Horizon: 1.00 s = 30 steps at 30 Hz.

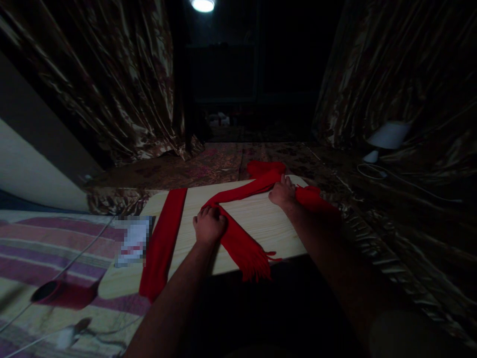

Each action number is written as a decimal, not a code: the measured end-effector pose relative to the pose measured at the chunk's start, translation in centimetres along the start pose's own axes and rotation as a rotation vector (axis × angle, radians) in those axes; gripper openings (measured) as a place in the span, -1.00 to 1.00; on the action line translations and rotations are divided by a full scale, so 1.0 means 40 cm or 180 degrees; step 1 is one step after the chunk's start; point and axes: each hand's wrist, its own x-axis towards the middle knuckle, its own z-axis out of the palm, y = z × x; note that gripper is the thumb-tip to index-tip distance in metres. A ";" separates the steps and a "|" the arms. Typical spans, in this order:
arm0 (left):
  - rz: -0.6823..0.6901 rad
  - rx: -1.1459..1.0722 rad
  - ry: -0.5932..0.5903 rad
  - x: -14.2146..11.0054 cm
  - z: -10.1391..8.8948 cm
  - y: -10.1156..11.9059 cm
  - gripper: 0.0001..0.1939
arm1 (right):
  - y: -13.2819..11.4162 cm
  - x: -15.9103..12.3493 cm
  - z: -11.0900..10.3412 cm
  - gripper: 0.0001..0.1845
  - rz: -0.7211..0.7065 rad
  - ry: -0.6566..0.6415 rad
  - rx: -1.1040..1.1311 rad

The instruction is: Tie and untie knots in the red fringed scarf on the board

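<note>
A red scarf (242,238) with a fringed end lies on a pale wood-grain board (238,219), folded to a sharp angle. At that fold, my left hand (209,226) presses down with its fingers curled on the cloth. My right hand (283,192) grips the far stretch of the scarf near the board's back right corner. More red cloth (265,169) bunches beyond the back edge, and another part (316,199) hangs at the right. Across the board's left side runs a flat red band (164,243); whether it joins the scarf is unclear.
A blurred white packet (133,241) lies at the board's left. On the striped bedding (55,233) are a red cylindrical object (70,294), cables and a white plug (66,337). A small lamp (389,135) stands at the right. Patterned curtains (141,74) frame a dark window.
</note>
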 end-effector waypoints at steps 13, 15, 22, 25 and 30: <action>-0.0946 -0.1005 0.0899 0.032 0.017 -0.057 -0.58 | -0.126 -0.159 0.011 -0.67 -0.1548 -0.0027 0.0335; -0.1168 -0.1210 0.0691 0.049 0.015 -0.071 -0.45 | -0.138 -0.185 0.028 -0.69 -0.1664 0.0002 0.0434; -0.1411 -0.0755 -0.0268 0.132 -0.012 -0.078 -0.31 | -0.142 -0.213 0.043 -0.70 -0.1617 0.0220 0.0609; -0.1305 -0.0514 -0.0580 0.140 -0.017 -0.069 -0.50 | -0.140 -0.213 0.042 -0.72 -0.1613 0.0258 0.0652; -0.1227 -0.0393 -0.0492 0.117 -0.013 -0.072 -0.70 | -0.139 -0.214 0.045 -0.72 -0.1607 0.0292 0.0699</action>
